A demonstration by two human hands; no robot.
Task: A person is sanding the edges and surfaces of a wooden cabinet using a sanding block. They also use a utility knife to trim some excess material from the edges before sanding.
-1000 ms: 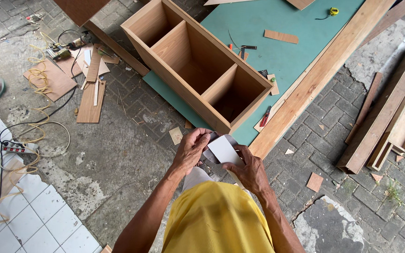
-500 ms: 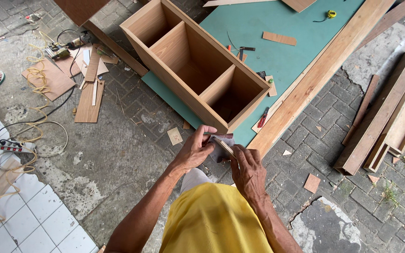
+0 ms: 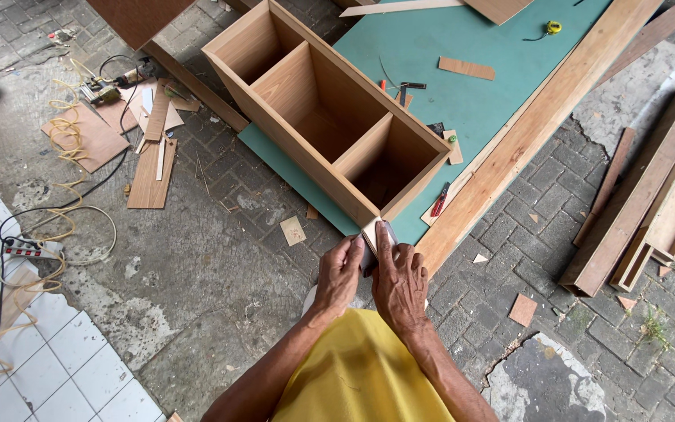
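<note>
A long wooden box point(image 3: 330, 117) with three open compartments lies on a green sheet point(image 3: 462, 101) on the ground. My left hand point(image 3: 341, 273) and my right hand point(image 3: 398, 280) are pressed together at the box's near corner. Between them they grip a small folded pale sheet, like sandpaper point(image 3: 372, 238), held against that corner's edge. My right forefinger lies along the top of the sheet. I wear a yellow shirt point(image 3: 361, 375).
A long wooden plank point(image 3: 541, 117) runs beside the green sheet. More planks point(image 3: 642, 195) lie at the right. Wood offcuts point(image 3: 150, 164), a power strip point(image 3: 29, 248), cables and a power tool point(image 3: 103, 92) lie at the left. Small tools and a tape measure point(image 3: 552, 27) rest on the sheet.
Both hands have moved up from in front of my body to the box's near corner. The pale sheet, held flat and open before, is now folded narrow between them.
</note>
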